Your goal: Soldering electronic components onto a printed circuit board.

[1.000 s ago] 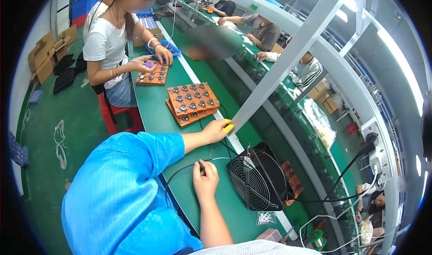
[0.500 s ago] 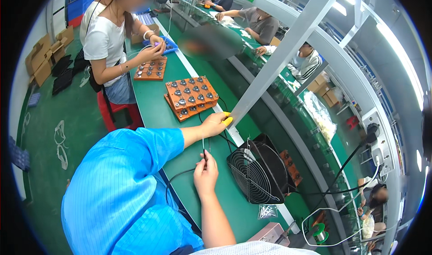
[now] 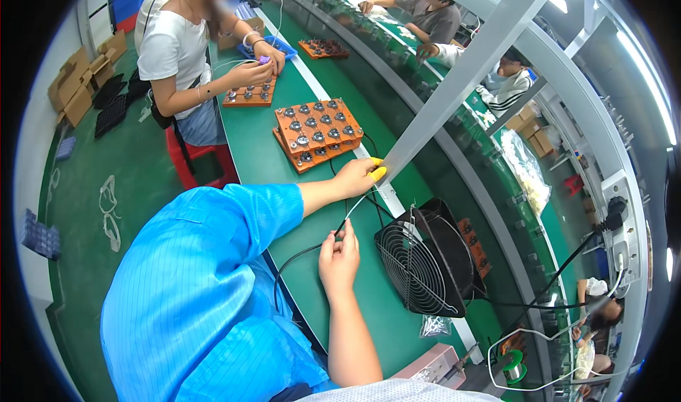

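Observation:
My right hand (image 3: 339,259) is closed on a black cable (image 3: 301,253) that loops up from the table's near edge. A thin pale wire (image 3: 358,205) runs from the cable's end toward my left hand. My left hand (image 3: 360,177) has yellow finger covers on its thumb and forefinger, which are pinched together beside the grey post. What they grip is too small to make out. Beyond my left hand lie stacked orange boards (image 3: 319,129) carrying rows of round metal parts. Right of my right hand stands a black fan (image 3: 425,257) with a wire guard.
A grey post (image 3: 461,83) rises from the green table (image 3: 312,210). Near the fan lie a bag of small parts (image 3: 435,325) and a pinkish box (image 3: 429,366). A solder spool (image 3: 512,366) is farther right. At the far left a co-worker (image 3: 177,62) handles a purple piece.
The view has shifted, so the scene sits further right. My right hand has turned, and the cable end now points up and right toward my left fingertips.

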The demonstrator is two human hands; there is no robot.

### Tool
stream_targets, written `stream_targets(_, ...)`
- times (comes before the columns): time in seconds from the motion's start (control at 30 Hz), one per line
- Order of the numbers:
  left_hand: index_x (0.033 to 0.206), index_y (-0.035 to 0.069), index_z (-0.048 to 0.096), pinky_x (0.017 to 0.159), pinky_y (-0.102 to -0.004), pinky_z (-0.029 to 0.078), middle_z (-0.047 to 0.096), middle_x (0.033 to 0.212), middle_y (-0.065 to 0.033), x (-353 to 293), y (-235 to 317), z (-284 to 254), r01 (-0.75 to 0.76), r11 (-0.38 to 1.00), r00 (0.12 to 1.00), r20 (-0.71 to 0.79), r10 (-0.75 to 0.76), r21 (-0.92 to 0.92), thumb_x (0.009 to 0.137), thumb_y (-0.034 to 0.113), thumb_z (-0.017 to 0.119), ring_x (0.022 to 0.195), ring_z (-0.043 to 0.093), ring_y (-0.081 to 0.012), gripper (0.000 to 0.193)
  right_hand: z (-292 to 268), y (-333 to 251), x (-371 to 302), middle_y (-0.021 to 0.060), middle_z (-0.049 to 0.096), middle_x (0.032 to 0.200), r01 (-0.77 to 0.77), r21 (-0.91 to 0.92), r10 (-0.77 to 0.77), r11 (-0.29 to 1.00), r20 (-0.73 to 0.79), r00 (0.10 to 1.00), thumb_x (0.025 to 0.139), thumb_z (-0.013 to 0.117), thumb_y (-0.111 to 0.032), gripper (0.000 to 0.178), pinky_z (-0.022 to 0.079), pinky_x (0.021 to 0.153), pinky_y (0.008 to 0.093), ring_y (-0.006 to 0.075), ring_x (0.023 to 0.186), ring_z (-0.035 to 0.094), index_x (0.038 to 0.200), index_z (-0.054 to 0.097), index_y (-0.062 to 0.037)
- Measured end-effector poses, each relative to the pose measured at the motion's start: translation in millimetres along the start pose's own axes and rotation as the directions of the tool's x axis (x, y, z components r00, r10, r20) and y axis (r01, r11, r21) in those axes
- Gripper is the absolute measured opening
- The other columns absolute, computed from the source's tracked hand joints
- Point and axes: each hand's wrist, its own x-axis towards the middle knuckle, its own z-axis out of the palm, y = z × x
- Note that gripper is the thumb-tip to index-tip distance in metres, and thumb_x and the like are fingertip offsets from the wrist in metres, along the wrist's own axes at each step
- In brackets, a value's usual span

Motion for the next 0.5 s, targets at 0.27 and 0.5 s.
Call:
stream_targets(0.27,0.109,0.002,0.067,0.065,-0.0363,0.050,0.069,0.085,-0.0147,1,3,-1,0.022,1.000,1.000,0.019,-0.022,-0.016,0.095,0.030,0.060,0.074,0.067,-0.0265,0.032,1,0,0,0.0078,0.059,0.089,-0.087,0.096,0.088,0.992,-0.007,0.996,0.088,0.061,0.000,0.052,0.048,0.058,0.0231,0.0089,0.059,0.056,0.138,0.047,0.0046)
stream_targets(0.5,0.109,0.001,0.066,0.064,-0.0356,0.050,0.069,0.080,-0.0145,1,2,0,0.044,0.998,0.999,0.025,-0.043,-0.034,0.095,0.030,0.059,0.071,0.066,-0.0252,0.033,-3,-4,-2,0.0063,0.059,0.088,-0.061,0.037,0.059,0.997,0.066,0.996,0.088,0.062,0.001,0.061,0.049,0.061,0.0236,0.0082,0.062,0.055,0.145,0.043,-0.0028)
